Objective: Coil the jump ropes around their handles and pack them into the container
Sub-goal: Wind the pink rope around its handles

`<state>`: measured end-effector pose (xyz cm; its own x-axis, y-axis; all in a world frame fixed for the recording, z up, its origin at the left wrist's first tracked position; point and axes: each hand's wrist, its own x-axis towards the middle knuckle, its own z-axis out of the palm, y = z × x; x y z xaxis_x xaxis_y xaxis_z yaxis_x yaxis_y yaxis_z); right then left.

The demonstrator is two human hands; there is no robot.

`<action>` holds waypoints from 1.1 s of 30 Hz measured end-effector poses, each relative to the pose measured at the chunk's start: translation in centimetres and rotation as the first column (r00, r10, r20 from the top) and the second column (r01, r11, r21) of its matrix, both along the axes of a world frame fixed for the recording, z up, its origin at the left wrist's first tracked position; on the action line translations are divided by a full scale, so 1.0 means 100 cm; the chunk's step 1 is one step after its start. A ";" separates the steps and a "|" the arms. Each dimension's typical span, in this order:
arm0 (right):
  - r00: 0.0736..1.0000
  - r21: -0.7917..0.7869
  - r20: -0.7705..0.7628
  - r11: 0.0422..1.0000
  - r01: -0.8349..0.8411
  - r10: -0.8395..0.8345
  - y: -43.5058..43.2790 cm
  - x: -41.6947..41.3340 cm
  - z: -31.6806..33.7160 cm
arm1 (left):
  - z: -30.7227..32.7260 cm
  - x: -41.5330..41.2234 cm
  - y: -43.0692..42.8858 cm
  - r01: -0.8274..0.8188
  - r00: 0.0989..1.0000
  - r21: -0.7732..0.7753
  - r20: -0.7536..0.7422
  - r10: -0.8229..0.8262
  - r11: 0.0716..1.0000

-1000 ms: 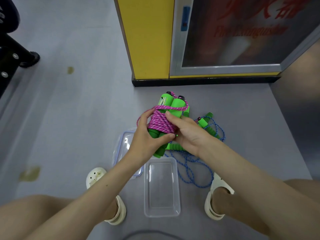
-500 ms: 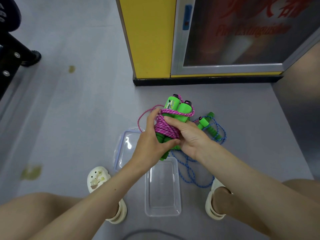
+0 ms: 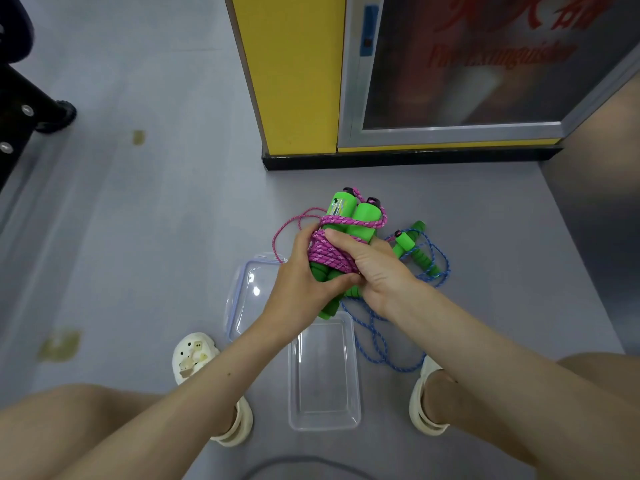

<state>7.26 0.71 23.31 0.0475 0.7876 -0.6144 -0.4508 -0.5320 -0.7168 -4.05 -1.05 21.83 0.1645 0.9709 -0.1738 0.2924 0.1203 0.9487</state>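
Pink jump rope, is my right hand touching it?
Touching. In the head view the right hand grips the bundle, its thumb lying directly on the pink jump rope coiled around the green handles.

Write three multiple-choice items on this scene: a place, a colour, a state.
1. Where does the blue rope lie? A on a shelf B on the floor beside the container C hung on the wall
2. What colour rope wraps the held green handles? A pink B yellow C white
3. The container is: A empty B full C closed

B: it sprawls on the floor right of the container.
A: the pink rope coils round the handles.
A: its clear bottom shows bare.
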 end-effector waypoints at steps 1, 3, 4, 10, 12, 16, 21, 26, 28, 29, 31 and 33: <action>0.999 0.008 0.040 1.000 -0.008 0.008 0.000 0.000 0.000 | 0.001 0.000 0.001 0.003 1.000 -0.015 0.023 -0.003 1.000; 0.991 0.059 0.129 0.998 -0.035 0.027 -0.001 0.001 0.001 | 0.004 -0.001 0.003 -0.011 0.995 -0.048 0.097 0.016 0.999; 0.985 0.089 0.165 0.994 -0.058 0.043 -0.001 0.001 0.002 | 0.005 -0.002 0.005 -0.029 0.990 -0.073 0.137 0.039 0.997; 0.995 0.118 0.068 0.990 -0.079 0.071 0.005 0.007 0.003 | 0.019 -0.008 0.014 -0.027 0.853 -0.369 0.477 0.214 0.929; 0.997 0.071 0.071 0.997 -0.030 0.025 0.007 0.008 -0.001 | 0.024 -0.010 0.012 0.049 0.800 -0.428 0.558 0.222 0.902; 0.947 0.041 0.288 0.986 -0.161 0.143 0.010 0.011 -0.002 | 0.022 -0.014 0.009 0.228 0.757 -0.437 0.641 0.123 0.870; 0.848 0.010 0.438 0.942 -0.336 0.298 0.004 0.007 0.001 | 0.021 -0.017 0.011 0.254 0.771 -0.443 0.630 0.097 0.860; 0.769 -0.041 0.554 0.933 -0.358 0.319 0.010 0.012 0.003 | 0.025 -0.016 0.011 0.166 0.814 -0.485 0.559 0.159 0.858; 0.739 -0.066 0.580 0.924 -0.376 0.342 0.010 0.014 0.003 | 0.026 -0.015 0.011 0.142 0.830 -0.468 0.536 0.153 0.872; 0.724 -0.077 0.594 0.921 -0.383 0.351 0.011 0.015 0.002 | 0.026 -0.014 0.010 0.136 0.839 -0.456 0.526 0.143 0.880; 0.687 -0.099 0.636 0.920 -0.379 0.352 0.014 0.016 -0.003 | 0.027 -0.014 0.009 0.127 0.850 -0.441 0.511 0.132 0.888; 0.637 -0.108 0.691 0.920 -0.376 0.341 0.016 0.017 -0.007 | 0.028 -0.014 0.009 0.124 0.857 -0.438 0.499 0.126 0.890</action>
<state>8.93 2.35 22.63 0.1478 0.8581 -0.4917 0.3946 -0.5071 -0.7663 -5.47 -0.15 24.65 0.3488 0.8091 -0.4730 -0.2084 0.5590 0.8025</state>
